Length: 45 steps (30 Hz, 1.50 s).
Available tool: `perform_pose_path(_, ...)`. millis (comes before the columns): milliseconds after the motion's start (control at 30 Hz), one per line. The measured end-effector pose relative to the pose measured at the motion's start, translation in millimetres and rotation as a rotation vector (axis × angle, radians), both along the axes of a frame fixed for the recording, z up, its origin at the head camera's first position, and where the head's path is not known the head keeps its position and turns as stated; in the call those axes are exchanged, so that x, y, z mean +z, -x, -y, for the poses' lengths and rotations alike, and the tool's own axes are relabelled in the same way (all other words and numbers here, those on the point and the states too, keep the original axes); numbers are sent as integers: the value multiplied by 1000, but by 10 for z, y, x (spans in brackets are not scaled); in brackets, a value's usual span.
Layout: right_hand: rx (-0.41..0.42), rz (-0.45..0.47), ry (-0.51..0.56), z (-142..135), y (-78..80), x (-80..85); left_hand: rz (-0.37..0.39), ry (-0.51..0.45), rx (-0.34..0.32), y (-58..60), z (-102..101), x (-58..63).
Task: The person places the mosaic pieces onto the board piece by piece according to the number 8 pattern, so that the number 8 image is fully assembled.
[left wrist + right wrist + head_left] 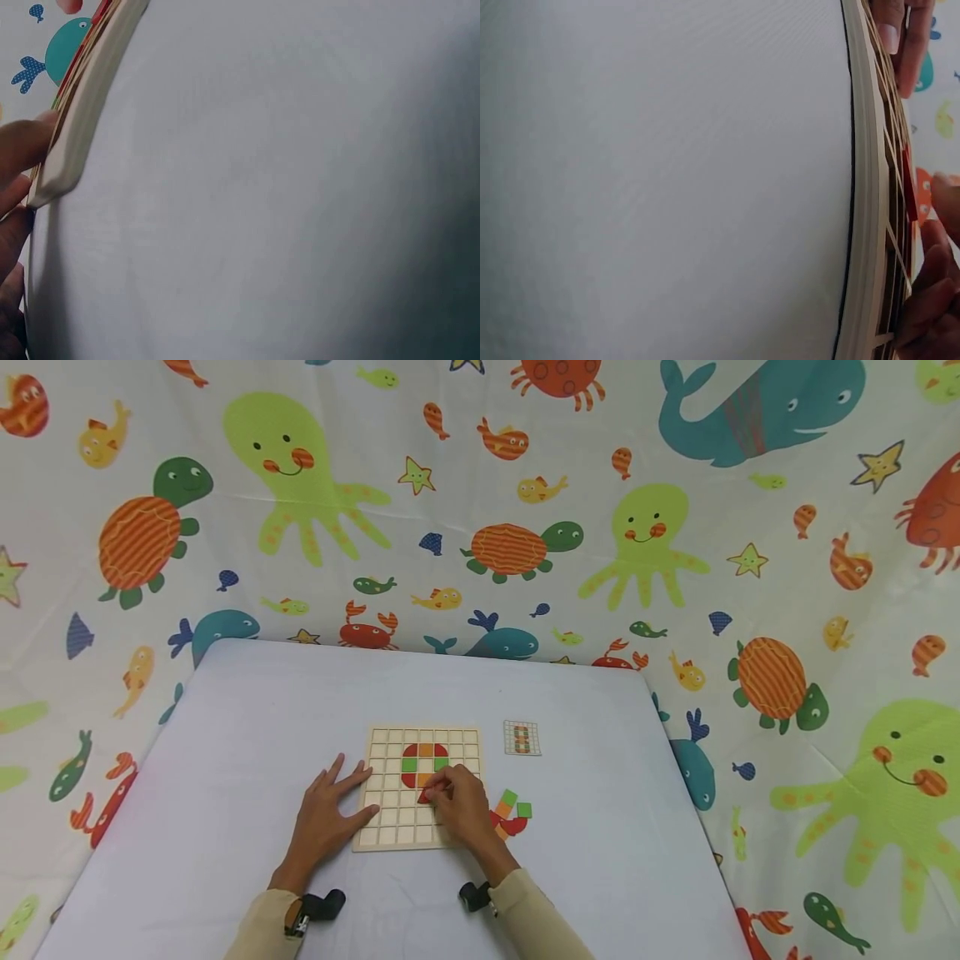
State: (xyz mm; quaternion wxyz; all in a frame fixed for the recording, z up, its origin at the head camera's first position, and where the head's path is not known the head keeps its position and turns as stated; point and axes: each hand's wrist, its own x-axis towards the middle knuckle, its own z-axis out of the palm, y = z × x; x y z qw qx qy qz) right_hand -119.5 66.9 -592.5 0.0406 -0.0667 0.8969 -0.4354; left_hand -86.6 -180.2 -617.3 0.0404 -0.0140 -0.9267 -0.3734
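Observation:
A square wooden grid board (386,818) lies on the white table. Set in its cells is a ring of red corner pieces (409,751), orange squares (425,750) and green squares (408,765). My left hand (322,818) rests at the board's left edge with thumb and fingers spread. Over the board's middle, my right hand (461,806) pinches a red piece (423,796) just below the ring. That red piece (910,184) shows edge-on in the right wrist view. In the left wrist view, fingers (22,146) touch the pale board edge (82,105).
Loose red, orange and green pieces (523,810) lie in a small pile right of the board, beside the right forearm. A small pattern card (522,738) with a printed grid lies at the upper right. Behind the table (600,827) hangs a sea-animal curtain (450,468).

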Motion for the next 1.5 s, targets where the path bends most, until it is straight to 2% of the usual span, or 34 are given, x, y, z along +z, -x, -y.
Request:
perform_pose_path(233, -5, -2, -145, 21, 1, 5, 3, -1, 5, -1, 6, -18)
perform_pose_path(367, -3, 0, -184, 45, 1, 19, -4, 6, 2, 5, 8, -40)
perform_pose_path(533, 13, 9, -141, 36, -6, 29, -12, 2, -1, 7, 8, -50)
perform_pose_path(767, 48, 10, 10, 36, -7, 29, -20, 8, -2, 7, 17, -46)
perform_pose_path(900, 46, 21, 93, 60, -18, 56, -39, 3, -3, 4, 11, -48)
perform_pose_path(1000, 27, 18, 103, 83, -25, 52, -47, 2, -3, 1, 10, -52)
perform_pose_path(1167, 8, -25, 0, 136, -49, 10, -42, 10, -6, 9, 22, -67)
perform_pose_path(1367, 31, -150, -156, 192, -96, 5, -31, 16, -13, 25, 30, -80)
perform_pose_path(1500, 60, -198, -234, 205, -119, 28, -43, 22, -15, 28, 27, -85)
